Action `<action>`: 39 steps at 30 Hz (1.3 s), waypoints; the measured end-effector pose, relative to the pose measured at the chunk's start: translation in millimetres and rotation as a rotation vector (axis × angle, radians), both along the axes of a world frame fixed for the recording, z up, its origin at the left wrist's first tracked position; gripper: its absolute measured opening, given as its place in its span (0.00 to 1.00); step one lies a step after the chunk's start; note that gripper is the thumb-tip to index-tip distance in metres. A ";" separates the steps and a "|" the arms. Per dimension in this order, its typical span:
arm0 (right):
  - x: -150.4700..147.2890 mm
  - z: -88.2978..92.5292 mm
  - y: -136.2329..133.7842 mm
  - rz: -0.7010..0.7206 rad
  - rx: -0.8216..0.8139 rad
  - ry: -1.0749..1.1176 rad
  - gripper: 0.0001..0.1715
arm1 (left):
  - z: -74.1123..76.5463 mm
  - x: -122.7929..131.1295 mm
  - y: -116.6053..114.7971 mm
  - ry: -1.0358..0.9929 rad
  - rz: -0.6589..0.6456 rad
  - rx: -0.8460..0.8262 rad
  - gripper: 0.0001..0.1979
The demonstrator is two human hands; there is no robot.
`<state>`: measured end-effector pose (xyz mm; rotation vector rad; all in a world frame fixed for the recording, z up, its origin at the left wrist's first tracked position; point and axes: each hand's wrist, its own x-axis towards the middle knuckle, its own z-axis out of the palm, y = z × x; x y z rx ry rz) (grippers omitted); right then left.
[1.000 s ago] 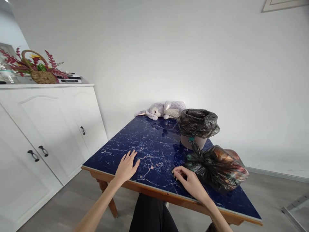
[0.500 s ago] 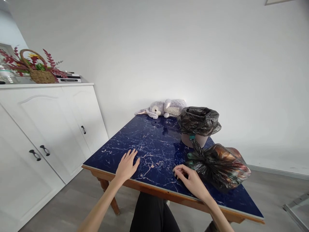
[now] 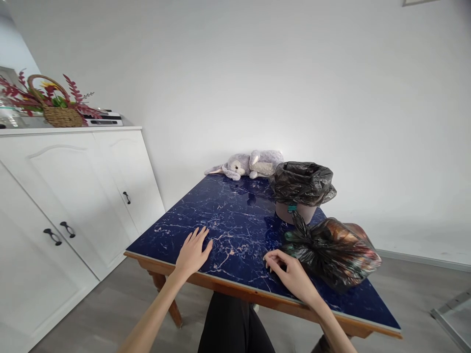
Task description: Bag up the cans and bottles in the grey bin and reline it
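My left hand (image 3: 193, 253) lies flat and open on the dark blue marble tabletop (image 3: 228, 220) near its front edge, holding nothing. On the same tabletop rests my right hand (image 3: 290, 274), fingers loosely curled with nothing in them, just left of a tied black bag (image 3: 333, 252) full of rubbish. The fingertips are close to the bag; I cannot tell whether they touch it. Behind the bag stands a small pinkish bin (image 3: 296, 212) lined with a black bag (image 3: 301, 182).
A grey plush rabbit (image 3: 247, 164) lies at the table's far edge by the white wall. White cupboards (image 3: 69, 196) stand to the left, with a wicker flower basket (image 3: 61, 110) on top. Grey floor surrounds the table.
Both hands stay in place on the table. Only the camera has shifted slightly.
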<state>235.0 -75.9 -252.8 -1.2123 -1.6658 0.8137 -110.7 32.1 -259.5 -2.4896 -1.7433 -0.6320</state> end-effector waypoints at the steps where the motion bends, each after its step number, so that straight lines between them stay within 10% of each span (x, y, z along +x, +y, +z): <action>1: 0.1 -0.2 0.0 0.002 -0.006 -0.002 0.27 | 0.4 0.2 -0.3 0.003 0.003 -0.004 0.31; 39: -0.3 -3.1 -0.9 0.002 -0.009 0.015 0.24 | -2.7 -2.7 1.7 -0.006 0.009 0.002 0.31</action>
